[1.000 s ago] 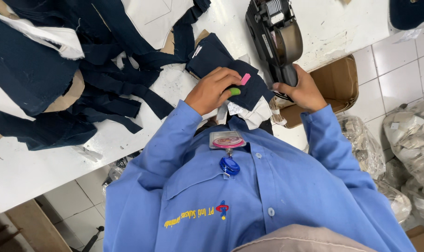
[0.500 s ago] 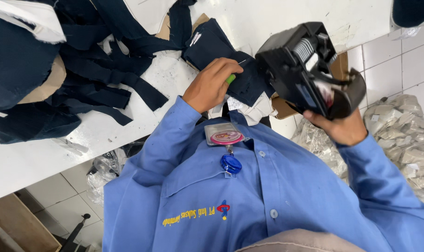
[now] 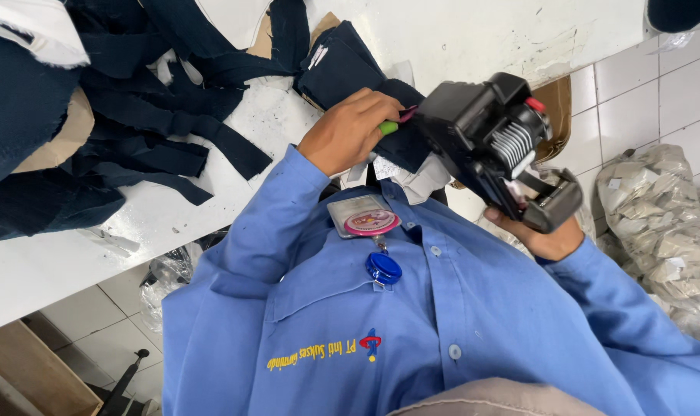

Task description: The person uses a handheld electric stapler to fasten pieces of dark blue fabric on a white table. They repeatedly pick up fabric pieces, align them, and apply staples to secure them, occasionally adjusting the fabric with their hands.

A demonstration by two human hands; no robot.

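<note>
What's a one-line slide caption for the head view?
Right hand lifts a black label gun; left hand rests on a dark fabric stack at the white table.

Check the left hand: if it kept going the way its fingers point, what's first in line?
The left hand, resting on the folded navy fabric piece, points its fingers toward the black label gun held by the right hand. The gun's body looks first in line, though depth between them is unclear.

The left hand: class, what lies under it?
The left hand rests on folded navy fabric on the white table, gripping a green pen; the rest is hidden.
</note>
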